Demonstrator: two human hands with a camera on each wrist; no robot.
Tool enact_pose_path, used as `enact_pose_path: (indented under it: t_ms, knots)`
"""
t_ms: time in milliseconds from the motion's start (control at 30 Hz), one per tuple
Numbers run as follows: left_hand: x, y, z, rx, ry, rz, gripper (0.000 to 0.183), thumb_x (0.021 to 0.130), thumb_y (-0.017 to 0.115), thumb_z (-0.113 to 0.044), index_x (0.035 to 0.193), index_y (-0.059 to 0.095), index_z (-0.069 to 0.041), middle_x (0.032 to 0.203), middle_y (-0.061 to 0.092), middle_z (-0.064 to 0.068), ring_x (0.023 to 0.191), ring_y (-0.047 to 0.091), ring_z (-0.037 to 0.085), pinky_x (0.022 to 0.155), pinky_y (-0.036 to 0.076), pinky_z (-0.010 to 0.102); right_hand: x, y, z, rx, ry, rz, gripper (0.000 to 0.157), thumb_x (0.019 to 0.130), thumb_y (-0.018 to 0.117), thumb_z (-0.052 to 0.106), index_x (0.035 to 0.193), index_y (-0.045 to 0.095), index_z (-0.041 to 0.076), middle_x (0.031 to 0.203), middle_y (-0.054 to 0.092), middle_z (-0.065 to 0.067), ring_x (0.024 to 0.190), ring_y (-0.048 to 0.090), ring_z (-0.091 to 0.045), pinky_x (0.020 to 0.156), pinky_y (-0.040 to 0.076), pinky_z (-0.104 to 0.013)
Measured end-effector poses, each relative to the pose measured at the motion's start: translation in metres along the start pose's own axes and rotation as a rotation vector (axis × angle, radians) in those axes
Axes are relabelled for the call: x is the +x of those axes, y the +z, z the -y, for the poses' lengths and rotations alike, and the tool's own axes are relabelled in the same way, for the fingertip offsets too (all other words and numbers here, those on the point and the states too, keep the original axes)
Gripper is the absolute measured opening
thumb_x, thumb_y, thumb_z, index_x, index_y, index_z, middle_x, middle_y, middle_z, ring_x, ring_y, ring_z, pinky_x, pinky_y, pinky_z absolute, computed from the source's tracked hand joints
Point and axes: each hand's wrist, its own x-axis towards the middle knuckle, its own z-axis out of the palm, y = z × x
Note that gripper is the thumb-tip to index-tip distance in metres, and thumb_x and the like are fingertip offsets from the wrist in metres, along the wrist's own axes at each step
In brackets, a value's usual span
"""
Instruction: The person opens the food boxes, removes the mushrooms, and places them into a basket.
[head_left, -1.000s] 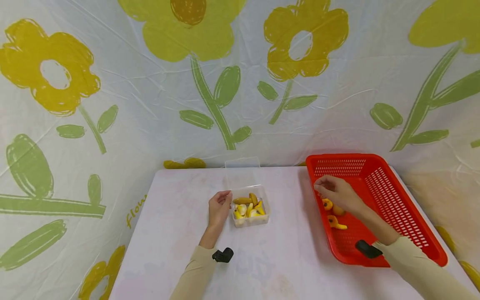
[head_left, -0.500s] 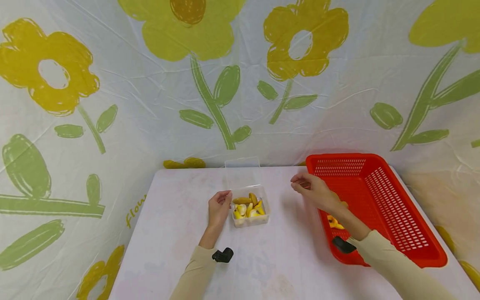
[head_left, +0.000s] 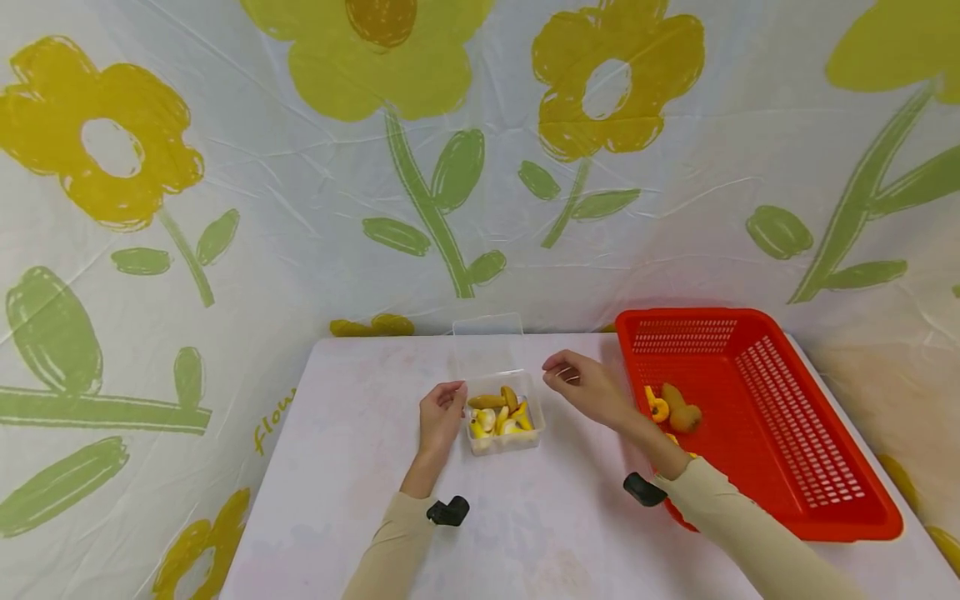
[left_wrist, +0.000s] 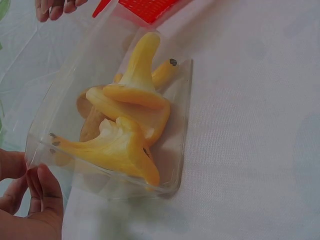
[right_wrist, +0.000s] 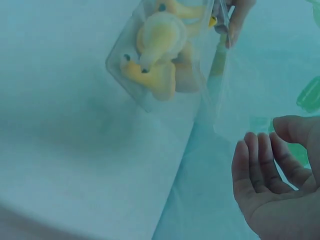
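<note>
A clear plastic box (head_left: 504, 445) stands on the table, its lid (head_left: 486, 354) folded back behind it. Several mushroom-shaped pieces lie inside, yellow with pale parts (left_wrist: 120, 150) and a brown one (head_left: 489, 402). At the box's left side, my left hand (head_left: 440, 417) pinches the edge near a corner, between thumb and fingers. My right hand (head_left: 588, 390) hovers just right of the box, apart from it. In the right wrist view that hand (right_wrist: 280, 190) has loosely bent fingers and holds nothing.
To the right sits a red perforated basket (head_left: 780, 467). Along its left side lie orange-yellow pieces (head_left: 657, 408) and brown rounded pieces (head_left: 684, 417). A flower-printed cloth (head_left: 315, 183) hangs close behind the table (head_left: 555, 517).
My right hand has moved left, from over the basket's left side to beside the box, uncovering pieces in the basket. My left hand has stayed at the box.
</note>
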Motion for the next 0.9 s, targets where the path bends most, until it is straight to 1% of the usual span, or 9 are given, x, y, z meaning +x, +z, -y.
enact_pose_path:
  t_ms: [133,233,367,467,633,700,800,900]
  knots:
    - [0.0,0.001,0.001,0.002,0.007,0.0,0.02,0.099,0.069,-0.012,0.11,0.072,0.005,0.085,0.066,0.007,0.064,0.054,0.01,0.059,0.048,0.017,0.003,0.014,0.004,0.036,0.002,0.024,0.022,0.1,0.067,0.016,0.119,0.065,0.005,0.114,0.069,-0.011,0.104,0.066,-0.029,0.096,0.056,-0.042]
    - [0.0,0.001,0.002,-0.004,0.012,-0.002,0.019,0.099,0.069,-0.012,0.109,0.072,0.005,0.084,0.065,0.007,0.064,0.053,0.01,0.058,0.048,0.016,0.008,0.025,0.004,0.045,-0.025,0.041,0.021,0.1,0.068,0.013,0.118,0.065,0.003,0.112,0.069,-0.011,0.102,0.066,-0.028,0.096,0.056,-0.041]
    - [0.0,0.0,0.001,-0.012,0.017,-0.002,0.02,0.099,0.069,-0.012,0.109,0.072,0.005,0.085,0.066,0.01,0.064,0.053,0.011,0.058,0.048,0.016,0.013,0.038,0.004,0.06,-0.07,0.055,0.02,0.098,0.068,0.006,0.116,0.065,-0.001,0.108,0.069,-0.013,0.099,0.066,-0.029,0.096,0.056,-0.045]
    - [0.0,0.0,0.001,-0.013,0.014,-0.001,0.021,0.099,0.069,-0.012,0.11,0.072,0.006,0.087,0.067,0.012,0.065,0.054,0.011,0.059,0.049,0.016,0.016,0.047,0.004,0.079,-0.092,0.074,0.02,0.097,0.068,0.002,0.116,0.064,-0.003,0.109,0.068,-0.016,0.099,0.066,-0.031,0.096,0.055,-0.049]
    - [0.001,-0.001,0.001,-0.01,0.008,0.002,0.021,0.099,0.069,-0.011,0.111,0.071,0.006,0.091,0.069,0.015,0.066,0.054,0.011,0.059,0.049,0.016,0.021,0.063,0.006,0.101,-0.133,0.12,0.021,0.095,0.069,-0.001,0.115,0.064,-0.005,0.11,0.067,-0.022,0.098,0.065,-0.032,0.096,0.055,-0.051]
    - [0.001,-0.001,0.001,-0.015,0.006,0.004,0.021,0.099,0.069,-0.012,0.111,0.071,0.006,0.091,0.069,0.016,0.066,0.054,0.01,0.059,0.049,0.016,0.023,0.069,0.006,0.107,-0.156,0.141,0.02,0.094,0.07,-0.002,0.114,0.064,-0.004,0.11,0.067,-0.023,0.096,0.064,-0.031,0.095,0.056,-0.05]
    - [0.0,-0.001,-0.001,-0.017,0.009,0.009,0.022,0.099,0.069,-0.012,0.112,0.071,0.006,0.092,0.069,0.018,0.065,0.054,0.01,0.059,0.049,0.016,0.025,0.077,0.005,0.095,-0.187,0.17,0.022,0.093,0.071,-0.002,0.114,0.064,-0.004,0.11,0.067,-0.024,0.094,0.064,-0.029,0.092,0.057,-0.045]
    - [-0.001,-0.001,-0.002,-0.021,0.02,0.014,0.025,0.1,0.069,-0.013,0.113,0.07,0.009,0.094,0.069,0.023,0.066,0.055,0.013,0.058,0.047,0.015,0.028,0.086,0.003,0.075,-0.214,0.199,0.024,0.092,0.072,-0.003,0.115,0.064,-0.005,0.111,0.067,-0.024,0.093,0.064,-0.027,0.089,0.059,-0.039]
